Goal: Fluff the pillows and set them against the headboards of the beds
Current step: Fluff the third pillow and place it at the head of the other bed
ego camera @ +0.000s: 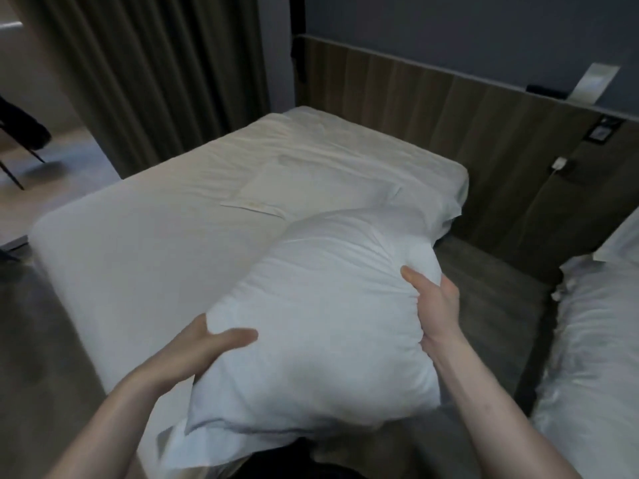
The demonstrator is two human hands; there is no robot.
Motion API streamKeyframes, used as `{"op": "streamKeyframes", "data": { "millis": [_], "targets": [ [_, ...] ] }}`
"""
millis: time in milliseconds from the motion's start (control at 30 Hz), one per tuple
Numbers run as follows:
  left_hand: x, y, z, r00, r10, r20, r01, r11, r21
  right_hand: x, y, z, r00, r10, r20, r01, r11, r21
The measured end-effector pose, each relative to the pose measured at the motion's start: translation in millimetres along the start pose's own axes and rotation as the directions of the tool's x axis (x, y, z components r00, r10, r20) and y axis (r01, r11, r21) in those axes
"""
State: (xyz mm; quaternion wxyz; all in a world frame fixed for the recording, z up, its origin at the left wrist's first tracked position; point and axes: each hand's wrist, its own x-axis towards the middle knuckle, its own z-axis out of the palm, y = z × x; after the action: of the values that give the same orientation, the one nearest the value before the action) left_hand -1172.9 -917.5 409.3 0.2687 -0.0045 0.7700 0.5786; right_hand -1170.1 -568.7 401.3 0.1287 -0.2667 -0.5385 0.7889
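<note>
the plump white pillow point(321, 319) hangs over the bed point(145, 250) edge, long axis running from the person toward the wooden headboard point(432, 105). left hand point(204, 350) and right hand point(432, 302) each clamp a side, fingers hidden behind the crumpled cotton. its near end is cut off from view.

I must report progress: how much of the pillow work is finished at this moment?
Nothing looks finished. No pillow stands against the wooden headboard. One flat pillow lies on the left bed. In hand: the left hand and right hand grip the big white pillow at its sides. Left: setting both against the headboard.
</note>
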Motion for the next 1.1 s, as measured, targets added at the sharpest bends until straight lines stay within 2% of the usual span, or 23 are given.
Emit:
{"op": "streamKeyframes", "data": {
  "millis": [100, 167, 267, 367, 467, 533, 600, 700, 833, 933, 1100],
  "targets": [
    [36, -13, 25, 0.98, -0.2, -0.025, 0.183, 0.935, -0.303, 6, -13, -9, 0.996, -0.07, 0.059, 0.071, 0.997, -0.015],
    [70, -17, 46, 0.958, -0.288, 0.017, 0.274, 0.888, -0.369, 13, -20, -19, 0.991, -0.094, 0.099, 0.098, 0.995, -0.033],
    [119, -9, 81, 0.931, -0.346, 0.117, 0.366, 0.877, -0.311, 31, -35, -41, 0.981, -0.13, 0.145, 0.142, 0.987, -0.075],
    [163, 19, 122, 0.917, -0.341, 0.209, 0.382, 0.901, -0.206, 58, -49, -66, 0.97, -0.158, 0.187, 0.182, 0.976, -0.118],
    [206, 36, 154, 0.904, -0.348, 0.248, 0.402, 0.89, -0.217, 90, -65, -83, 0.939, -0.239, 0.248, 0.294, 0.931, -0.217],
    [236, 42, 171, 0.919, -0.342, 0.198, 0.388, 0.878, -0.28, 115, -79, -87, 0.923, -0.263, 0.28, 0.338, 0.902, -0.268],
    [276, 40, 184, 0.937, -0.34, 0.085, 0.347, 0.862, -0.369, 143, -95, -87, 0.914, -0.289, 0.286, 0.375, 0.871, -0.318],
    [316, 65, 201, 0.93, -0.366, -0.044, 0.304, 0.829, -0.469, 191, -119, -87, 0.913, -0.311, 0.265, 0.396, 0.83, -0.392],
    [356, 111, 219, 0.947, -0.259, -0.188, 0.134, 0.855, -0.5, 248, -139, -98, 0.916, -0.355, 0.188, 0.396, 0.724, -0.564],
    [390, 139, 223, 0.943, -0.15, -0.298, -0.004, 0.887, -0.461, 284, -143, -113, 0.955, -0.293, 0.057, 0.279, 0.808, -0.518],
    [441, 202, 244, 0.924, -0.038, -0.38, -0.143, 0.889, -0.436, 350, -155, -144, 0.96, -0.277, -0.033, 0.236, 0.869, -0.436]
  ]
}}
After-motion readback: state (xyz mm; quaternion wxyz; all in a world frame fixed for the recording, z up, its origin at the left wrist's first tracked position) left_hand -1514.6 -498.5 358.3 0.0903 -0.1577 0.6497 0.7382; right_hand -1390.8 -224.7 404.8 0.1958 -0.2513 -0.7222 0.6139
